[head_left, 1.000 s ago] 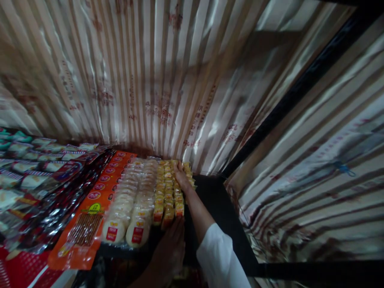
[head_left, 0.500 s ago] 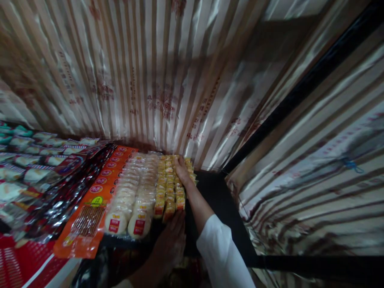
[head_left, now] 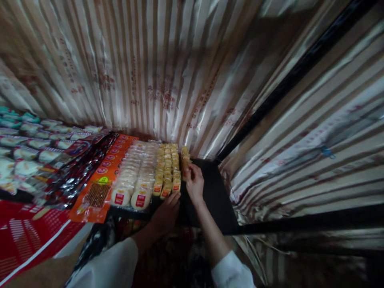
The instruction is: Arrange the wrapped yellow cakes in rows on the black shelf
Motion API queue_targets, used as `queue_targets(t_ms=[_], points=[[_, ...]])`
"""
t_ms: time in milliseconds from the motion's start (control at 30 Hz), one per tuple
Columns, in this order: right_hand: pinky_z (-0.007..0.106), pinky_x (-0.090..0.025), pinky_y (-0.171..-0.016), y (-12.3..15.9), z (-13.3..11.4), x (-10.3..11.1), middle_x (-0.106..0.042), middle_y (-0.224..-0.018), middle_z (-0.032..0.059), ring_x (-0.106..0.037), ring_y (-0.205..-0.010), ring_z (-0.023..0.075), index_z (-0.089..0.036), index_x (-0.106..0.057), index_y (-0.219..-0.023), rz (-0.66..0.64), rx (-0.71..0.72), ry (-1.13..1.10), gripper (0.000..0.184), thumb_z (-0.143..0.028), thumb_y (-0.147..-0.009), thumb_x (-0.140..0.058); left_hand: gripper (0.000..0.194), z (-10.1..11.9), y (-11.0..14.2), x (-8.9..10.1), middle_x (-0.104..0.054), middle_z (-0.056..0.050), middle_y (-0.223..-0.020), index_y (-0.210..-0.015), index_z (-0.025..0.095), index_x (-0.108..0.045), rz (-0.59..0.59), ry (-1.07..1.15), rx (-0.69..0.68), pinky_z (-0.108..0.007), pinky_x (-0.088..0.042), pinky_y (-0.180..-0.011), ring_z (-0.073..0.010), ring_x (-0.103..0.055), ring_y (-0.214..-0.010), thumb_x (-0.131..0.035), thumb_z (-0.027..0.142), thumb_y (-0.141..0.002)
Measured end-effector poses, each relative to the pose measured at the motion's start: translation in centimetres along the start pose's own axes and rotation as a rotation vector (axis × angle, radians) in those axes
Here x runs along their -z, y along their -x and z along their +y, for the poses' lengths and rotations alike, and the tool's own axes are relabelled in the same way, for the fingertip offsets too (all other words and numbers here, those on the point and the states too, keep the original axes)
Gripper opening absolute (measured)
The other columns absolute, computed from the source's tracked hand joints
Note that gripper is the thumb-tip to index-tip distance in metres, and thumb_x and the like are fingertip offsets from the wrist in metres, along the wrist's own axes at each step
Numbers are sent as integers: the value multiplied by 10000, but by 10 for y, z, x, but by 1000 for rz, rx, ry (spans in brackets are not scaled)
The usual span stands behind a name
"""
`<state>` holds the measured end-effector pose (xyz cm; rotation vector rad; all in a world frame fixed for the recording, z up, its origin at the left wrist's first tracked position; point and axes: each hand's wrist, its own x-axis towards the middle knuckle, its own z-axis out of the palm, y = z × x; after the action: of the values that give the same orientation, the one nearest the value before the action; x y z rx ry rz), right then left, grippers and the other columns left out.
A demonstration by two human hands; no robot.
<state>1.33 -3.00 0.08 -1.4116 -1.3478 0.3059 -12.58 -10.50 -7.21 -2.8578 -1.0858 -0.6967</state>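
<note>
Rows of small yellow snack packets stand near the right end of a black shelf. My left hand rests at their near end, fingers stretched out and touching the front packet of the rightmost full row. Just to the right, a shorter line of yellow packets stands apart from that row by a narrow gap. Around the near end of this line my right hand is closed, with fingers bent; its palm side is partly hidden. Left of the yellow rows lie two rows of clear-wrapped round white crackers.
An orange snack bag, dark shiny packets and many white-and-blue packets fill the left. A red basket is below them. Striped sheeting hangs behind, and a black frame post slants up on the right.
My right hand has come back toward me along the yellow packets. A short line of them now stands apart on the right. My left hand stays at the front of the rows.
</note>
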Motion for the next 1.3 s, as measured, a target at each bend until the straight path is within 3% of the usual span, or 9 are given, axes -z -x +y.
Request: queue_targets(t_ms=[100, 233, 467, 633, 800, 967, 1067, 1167, 1300], points=[[392, -467, -891, 43, 5, 13, -602, -990, 102, -562, -981, 224, -202, -659, -970, 36, -27, 42, 314, -412, -862, -453, 308, 1, 4, 4, -528, -130, -1316, -1099, 110, -592, 58, 45, 93, -399, -406, -1012, -224, -420, -1272, -379, 145, -879], [376, -501, -797, 76, 14, 16, -591, -1000, 118, -569, -966, 233, -193, -668, -992, -54, -91, 41, 332, -411, -853, -459, 336, 6, 15, 7, -529, -152, -1307, -1129, 113, -581, 147, 8, 258, -445, -444, -943, -259, -475, -1207, -369, 149, -871], [377, -514, -818, 79, 21, -3, -600, -1110, 114, -575, -1009, 233, -209, -617, -1109, -191, -136, -50, 361, -383, -838, -456, 393, 2, 26, -4, -505, -187, -1319, -1204, 67, -533, 236, -62, 288, -446, -437, -978, -267, -422, -1271, -337, 142, -872], [387, -519, -820, 85, 32, -11, -615, -1119, 108, -595, -982, 232, -201, -573, -1158, -197, -230, -121, 397, -385, -826, -457, 415, -4, 21, -10, -514, -195, -1300, -1248, 40, -486, 291, -73, 281, -435, -443, -988, -256, -423, -1271, -316, 126, -880], [370, -514, -832, 88, 35, -10, -603, -1141, 97, -583, -1015, 223, -230, -578, -1146, -181, -200, -151, 372, -366, -818, -470, 441, -5, 21, -8, -489, -197, -1326, -1286, 45, -445, 253, -94, 244, -459, -426, -998, -269, -397, -1290, -303, 142, -880], [355, -512, -819, 81, 27, -4, -588, -1155, 112, -570, -1035, 224, -210, -572, -1142, -150, -211, -155, 379, -388, -825, -463, 424, -4, 22, -9, -495, -216, -1312, -1248, 18, -466, 219, -104, 201, -451, -411, -1008, -283, -388, -1295, -315, 142, -871], [392, -440, -958, 66, 32, 0, -549, -1250, 119, -525, -1132, 228, -190, -530, -1203, -40, -286, -151, 468, -470, -842, -427, 428, -4, 24, -10, -479, -211, -1333, -1269, 29, -445, 245, -92, 216, -434, -412, -1004, -266, -361, -1315, -310, 135, -877], [418, -309, -1078, 40, 51, -2, -489, -1347, 116, -443, -1251, 225, -181, -465, -1294, 39, -421, -173, 608, -576, -851, -333, 432, -2, 28, -9, -483, -177, -1343, -1281, 51, -445, 247, -146, 205, -406, -399, -1005, -250, -371, -1308, -319, 114, -873], [409, -286, -1093, 1, 85, -15, -365, -1456, 93, -350, -1336, 186, -172, -329, -1402, 24, -455, -301, 753, -663, -846, -205, 467, 4, 28, -2, -508, -101, -1342, -1269, 114, -491, 155, -218, 140, -364, -384, -987, -219, -434, -1247, -333, 58, -833]])
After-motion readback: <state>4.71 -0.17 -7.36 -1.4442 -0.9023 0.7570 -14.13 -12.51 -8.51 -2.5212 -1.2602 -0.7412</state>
